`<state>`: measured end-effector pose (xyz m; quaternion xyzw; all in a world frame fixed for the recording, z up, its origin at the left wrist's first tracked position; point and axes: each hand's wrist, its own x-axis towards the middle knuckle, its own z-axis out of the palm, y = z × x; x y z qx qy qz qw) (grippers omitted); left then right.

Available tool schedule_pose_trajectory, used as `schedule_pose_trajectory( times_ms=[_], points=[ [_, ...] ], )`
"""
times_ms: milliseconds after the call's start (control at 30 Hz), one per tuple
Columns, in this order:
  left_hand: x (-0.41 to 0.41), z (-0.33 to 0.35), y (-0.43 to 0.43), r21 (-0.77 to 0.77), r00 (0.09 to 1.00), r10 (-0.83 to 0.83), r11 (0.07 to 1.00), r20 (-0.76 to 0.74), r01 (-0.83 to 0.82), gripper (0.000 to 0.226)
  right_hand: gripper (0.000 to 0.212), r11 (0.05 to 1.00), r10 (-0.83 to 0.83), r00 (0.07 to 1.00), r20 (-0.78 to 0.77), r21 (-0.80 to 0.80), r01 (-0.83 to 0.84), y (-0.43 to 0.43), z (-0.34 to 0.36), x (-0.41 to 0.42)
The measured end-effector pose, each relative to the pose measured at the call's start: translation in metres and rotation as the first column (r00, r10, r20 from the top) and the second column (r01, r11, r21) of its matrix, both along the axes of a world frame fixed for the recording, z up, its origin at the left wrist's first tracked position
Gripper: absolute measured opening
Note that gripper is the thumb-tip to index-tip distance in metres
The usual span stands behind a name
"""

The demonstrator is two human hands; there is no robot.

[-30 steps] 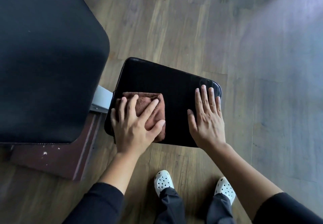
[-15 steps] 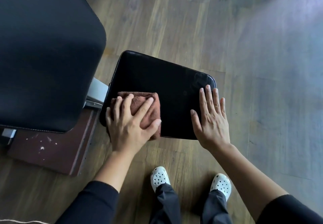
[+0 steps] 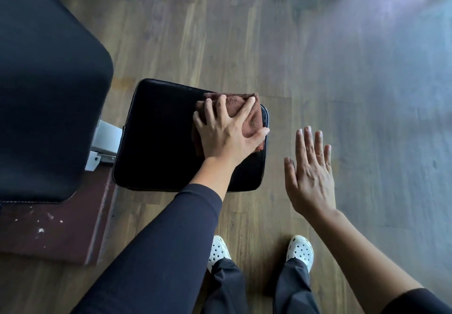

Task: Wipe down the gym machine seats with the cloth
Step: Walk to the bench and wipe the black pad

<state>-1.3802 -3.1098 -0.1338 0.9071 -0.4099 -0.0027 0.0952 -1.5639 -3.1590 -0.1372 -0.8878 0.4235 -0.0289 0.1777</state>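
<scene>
1. Black padded vinyl covers the small, rounded-square gym machine seat (image 3: 166,137), which sits low over the wood-plank floor (image 3: 269,32) in the middle of the view.
2. A folded, rust-brown terry cloth (image 3: 241,108) lies on the far right corner of that seat, its right edge reaching almost to the seat's rim.
3. The left hand (image 3: 225,132) presses flat on top of the cloth, fingers spread wide across it and the thumb stretched out toward the seat's right edge; the cloth is pinned under the palm, not gripped in a fist.
4. The left arm, in a dark long sleeve (image 3: 156,252), crosses the seat's near edge from the lower left.
5. The right hand (image 3: 310,174) is off the seat, just to its right and above the floor, palm down, fingers straight and close together, holding nothing; whether it touches anything below cannot be told from this angle.
6. A larger black padded backrest (image 3: 44,88) fills the left side, joined toward the seat by a pale grey metal bracket (image 3: 106,140).
7. Beneath the backrest lies a dark reddish-brown base plate (image 3: 49,230) flecked with white chips.
8. At the bottom, two white perforated clogs (image 3: 299,250) stand on the floor below dark trouser legs.
</scene>
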Motion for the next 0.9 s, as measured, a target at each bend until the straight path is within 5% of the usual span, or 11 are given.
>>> schedule_pose_trajectory(
  times_ms=[133,367,667,900],
  points=[
    [-0.027,-0.003,0.023,-0.014,0.984,-0.178,0.984,0.016,0.178,0.065,0.063,0.999,-0.031,0.999,0.006,0.012,0.031,0.005,0.006,-0.003],
    [-0.027,0.001,0.086,-0.058,0.965,-0.214,0.973,0.153,0.225,0.044,0.063,0.999,-0.008,1.000,0.010,0.033,0.007,0.024,0.026,-0.009],
    [-0.027,0.060,0.136,-0.059,0.978,0.083,0.994,-0.191,-0.096,0.037,0.063,0.994,0.091,0.996,0.014,0.052,-0.092,0.066,0.077,0.000],
    [-0.050,0.133,0.185,-0.154,0.937,0.247,0.945,-0.248,-0.290,0.038,0.068,0.975,0.214,0.976,0.038,0.048,-0.216,0.100,0.151,0.006]
  ],
)
